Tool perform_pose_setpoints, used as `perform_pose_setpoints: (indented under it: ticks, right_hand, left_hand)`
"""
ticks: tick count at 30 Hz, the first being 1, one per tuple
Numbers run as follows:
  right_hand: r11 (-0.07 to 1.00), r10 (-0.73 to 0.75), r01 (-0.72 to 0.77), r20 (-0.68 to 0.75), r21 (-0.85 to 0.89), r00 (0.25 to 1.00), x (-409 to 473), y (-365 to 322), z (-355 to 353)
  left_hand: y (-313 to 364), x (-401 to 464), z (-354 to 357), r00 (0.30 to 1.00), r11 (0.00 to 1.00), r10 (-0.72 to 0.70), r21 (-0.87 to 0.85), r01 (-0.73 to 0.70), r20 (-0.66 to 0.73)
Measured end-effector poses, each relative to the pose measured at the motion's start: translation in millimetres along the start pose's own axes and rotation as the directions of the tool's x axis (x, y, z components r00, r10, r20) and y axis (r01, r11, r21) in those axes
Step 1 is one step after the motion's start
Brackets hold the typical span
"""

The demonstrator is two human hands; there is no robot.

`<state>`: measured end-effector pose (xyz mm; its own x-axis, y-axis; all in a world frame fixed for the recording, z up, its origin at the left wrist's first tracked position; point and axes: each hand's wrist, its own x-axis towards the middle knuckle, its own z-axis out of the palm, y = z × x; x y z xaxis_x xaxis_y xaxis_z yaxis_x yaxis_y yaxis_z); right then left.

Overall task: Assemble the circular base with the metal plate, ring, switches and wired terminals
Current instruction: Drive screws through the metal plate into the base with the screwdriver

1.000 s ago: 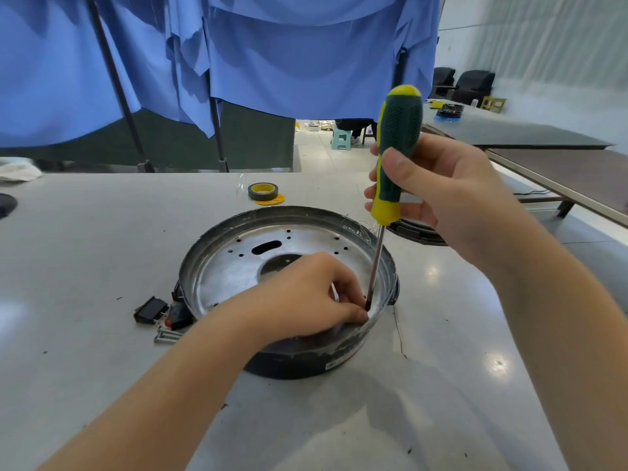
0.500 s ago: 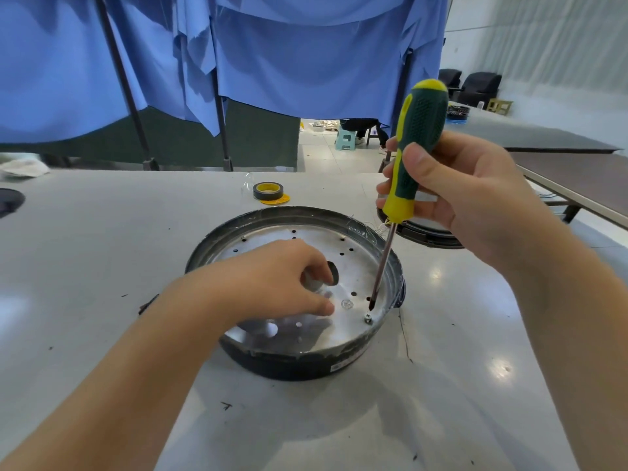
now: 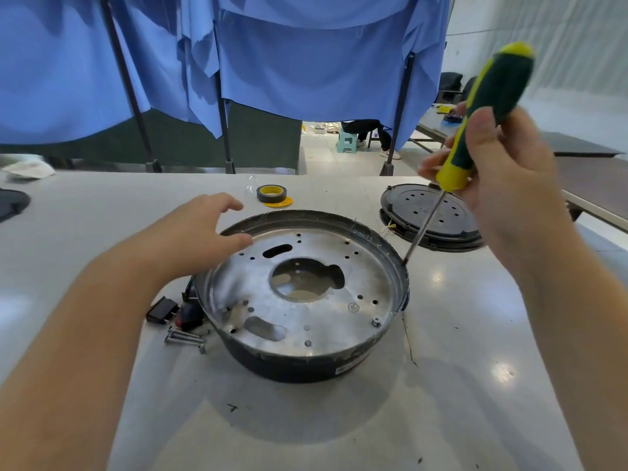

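Note:
The dark circular base (image 3: 295, 367) stands mid-table with the perforated metal plate (image 3: 306, 317) seated inside it. A small screw (image 3: 375, 322) sits at the plate's right front. My left hand (image 3: 200, 232) hovers over the base's far-left rim with relaxed fingers, the thumb near the rim, holding nothing. My right hand (image 3: 503, 175) grips a green-and-yellow screwdriver (image 3: 482, 113), raised and tilted, with its tip just above the base's right rim. Black switches (image 3: 163, 309) and loose screws (image 3: 185, 338) lie left of the base.
A black round cover (image 3: 431, 217) with thin wires lies behind the base on the right. A roll of black tape (image 3: 271, 193) sits at the back centre. Blue cloth hangs on stands beyond the table's far edge. A dark bench stands to the right.
My left hand has left the plate's front and moved to the far-left rim. My right hand has lifted the screwdriver off the screw and drawn it up and right.

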<state>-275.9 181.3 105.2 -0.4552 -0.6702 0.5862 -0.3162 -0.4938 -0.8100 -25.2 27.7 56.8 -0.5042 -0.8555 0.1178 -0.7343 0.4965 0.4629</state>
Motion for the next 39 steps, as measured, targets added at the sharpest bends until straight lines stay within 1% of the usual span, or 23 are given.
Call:
perform_pose_setpoints:
  ticks: [2, 3, 4, 5, 6, 7, 8, 9, 10, 12, 15, 17, 20, 28, 33, 39]
  right_hand:
    - [0.998, -0.049, 0.051, -0.055, 0.033, 0.997, 1.0, -3.2, -1.1]
    - [0.997, -0.056, 0.06, -0.077, 0.045, 0.995, 1.5, -3.6, -3.1]
    - [0.999, -0.047, 0.05, -0.092, 0.023, 0.995, 1.7, -3.9, -4.7]
    - [0.998, -0.017, 0.011, -0.095, -0.055, 0.995, 1.9, -3.4, -6.7]
    - [0.981, 0.048, -0.062, -0.079, -0.184, 0.996, 2.1, -1.4, -8.8]
    - [0.928, 0.156, -0.164, -0.05, -0.333, 0.986, 2.2, 3.1, -11.4]
    - [0.848, 0.293, -0.267, -0.015, -0.459, 0.956, 1.9, 8.8, -13.0]
    - [0.767, 0.422, -0.348, 0.017, -0.539, 0.906, 1.0, 14.7, -13.3]
    - [0.706, 0.515, -0.399, 0.036, -0.585, 0.857, -0.1, 20.9, -12.4]
    - [0.612, 0.602, -0.428, 0.041, -0.665, 0.797, -2.9, 32.1, -9.9]
    - [0.467, 0.694, -0.393, 0.052, -0.792, 0.718, -6.5, 45.3, -8.3]
    - [0.413, 0.738, -0.378, 0.061, -0.829, 0.672, -8.6, 51.2, -7.1]
    - [0.394, 0.766, -0.372, 0.077, -0.841, 0.639, -10.5, 55.9, -5.0]
    - [0.384, 0.759, -0.332, 0.09, -0.861, 0.645, -10.0, 54.2, -5.9]
    - [0.39, 0.745, -0.326, 0.087, -0.861, 0.661, -6.4, 54.2, -6.8]
    - [0.379, 0.77, -0.332, 0.096, -0.864, 0.631, -7.6, 55.7, -6.7]
  left_hand:
    - [-9.7, 2.0, -0.6, 0.996, 0.998, -0.063, -0.007, 0.064, 0.062]
    - [-13.6, 2.6, -0.6, 0.992, 0.996, -0.091, -0.011, 0.092, 0.091]
    - [-17.1, 3.2, -0.8, 0.986, 0.993, -0.114, -0.008, 0.116, 0.118]
    - [-20.2, 3.8, -1.0, 0.981, 0.991, -0.132, 0.0, 0.133, 0.141]
    - [-22.6, 4.6, -1.2, 0.977, 0.99, -0.142, 0.008, 0.143, 0.158]
    - [-24.5, 5.1, -1.6, 0.975, 0.989, -0.147, 0.008, 0.148, 0.167]
    - [-26.0, 5.6, -2.0, 0.974, 0.989, -0.148, -0.002, 0.15, 0.17]
    - [-27.0, 5.9, -2.1, 0.975, 0.989, -0.144, -0.018, 0.15, 0.17]
    - [-27.6, 6.1, -2.1, 0.976, 0.989, -0.139, -0.034, 0.147, 0.167]
    - [-27.7, 5.8, -1.5, 0.978, 0.988, -0.132, -0.055, 0.142, 0.163]
    - [-27.2, 5.2, -0.3, 0.982, 0.989, -0.117, -0.071, 0.128, 0.146]
    - [-26.4, 5.6, 0.9, 0.986, 0.99, -0.111, -0.069, 0.12, 0.125]
    - [-25.4, 6.4, 2.9, 0.991, 0.992, -0.109, -0.06, 0.114, 0.083]
    - [-23.3, 8.6, 8.9, 0.995, 0.995, -0.098, -0.022, 0.097, -0.026]
    - [-23.7, 10.2, 11.3, 0.993, 0.994, -0.103, -0.031, 0.101, -0.056]
    - [-24.6, 11.4, 13.6, 0.993, 0.995, -0.098, -0.04, 0.096, -0.071]
